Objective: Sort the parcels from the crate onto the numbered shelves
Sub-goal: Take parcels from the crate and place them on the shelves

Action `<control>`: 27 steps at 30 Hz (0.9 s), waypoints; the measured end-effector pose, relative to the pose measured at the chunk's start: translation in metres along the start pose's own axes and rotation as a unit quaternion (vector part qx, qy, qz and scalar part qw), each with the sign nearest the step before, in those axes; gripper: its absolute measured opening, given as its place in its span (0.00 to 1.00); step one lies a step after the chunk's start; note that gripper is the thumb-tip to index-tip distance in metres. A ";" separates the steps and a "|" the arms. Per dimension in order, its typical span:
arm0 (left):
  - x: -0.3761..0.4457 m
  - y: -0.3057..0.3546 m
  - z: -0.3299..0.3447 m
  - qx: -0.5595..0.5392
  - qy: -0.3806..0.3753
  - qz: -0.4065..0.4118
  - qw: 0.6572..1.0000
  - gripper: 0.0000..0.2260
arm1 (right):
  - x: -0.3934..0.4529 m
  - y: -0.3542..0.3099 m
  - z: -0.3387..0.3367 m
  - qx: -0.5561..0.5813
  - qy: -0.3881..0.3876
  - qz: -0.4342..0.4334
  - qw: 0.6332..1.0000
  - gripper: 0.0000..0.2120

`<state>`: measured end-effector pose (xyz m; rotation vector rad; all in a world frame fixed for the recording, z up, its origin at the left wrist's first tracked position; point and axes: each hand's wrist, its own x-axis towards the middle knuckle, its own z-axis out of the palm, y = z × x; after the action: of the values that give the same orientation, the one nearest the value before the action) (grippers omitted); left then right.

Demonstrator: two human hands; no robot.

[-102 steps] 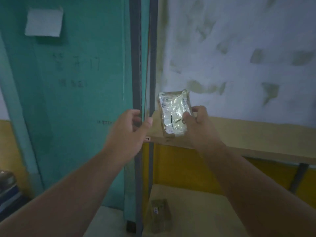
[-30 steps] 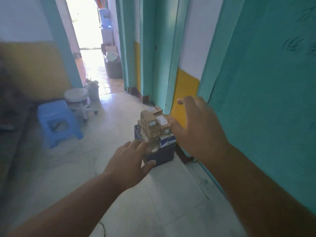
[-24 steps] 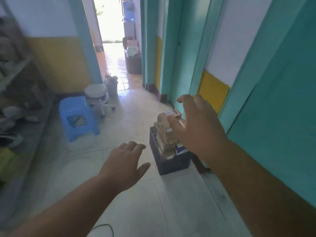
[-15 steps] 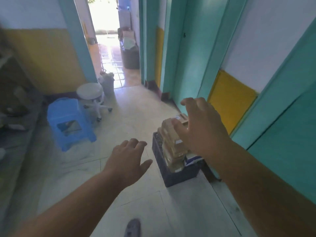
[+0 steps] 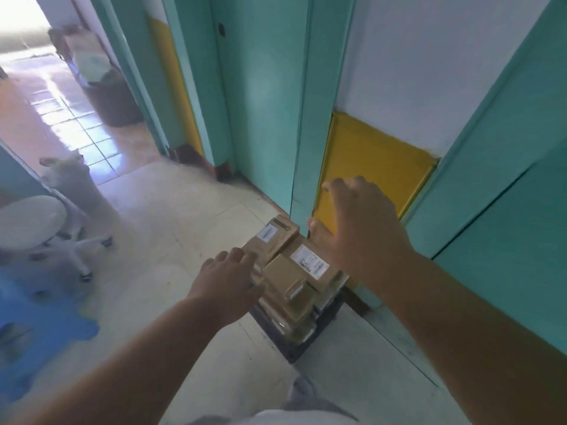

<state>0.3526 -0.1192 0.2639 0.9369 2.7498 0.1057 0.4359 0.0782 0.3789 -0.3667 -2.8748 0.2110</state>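
Dark plastic crate [image 5: 293,342] sits on pale tiled floor [image 5: 171,228], hard against the teal door frame [image 5: 299,167], stacked with brown cardboard parcels [image 5: 288,280]. Left hand [image 5: 225,286] and right hand [image 5: 359,231] hover above, fingers spread, gripping nothing. Floor leftward lies open up to a white swivel stool [image 5: 33,222].

I see daylight blowing out the doorway [image 5: 21,23] top-left, w/ glare on the floor tiles [image 5: 70,108] below it. Stool [image 5: 30,222] near it smeared by motion blur; edges bend, wide-angle.
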 end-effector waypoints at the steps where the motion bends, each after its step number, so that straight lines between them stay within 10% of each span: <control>1: 0.013 -0.010 0.000 0.004 -0.005 0.008 1.000 0.28 | 0.016 -0.002 0.007 -0.006 -0.006 0.007 1.000 0.25; 16: 0.212 -0.142 0.045 0.066 -0.114 0.281 0.951 0.27 | 0.116 -0.051 0.146 -0.022 -0.048 0.281 0.958 0.24; 27: 0.289 -0.117 0.166 0.000 -0.230 0.249 0.941 0.22 | 0.065 -0.013 0.298 0.068 -0.138 0.425 0.892 0.24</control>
<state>0.1016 -0.0367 0.0298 1.4296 2.0464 -0.0278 0.2972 0.0497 0.1079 -1.6636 -2.7142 0.6452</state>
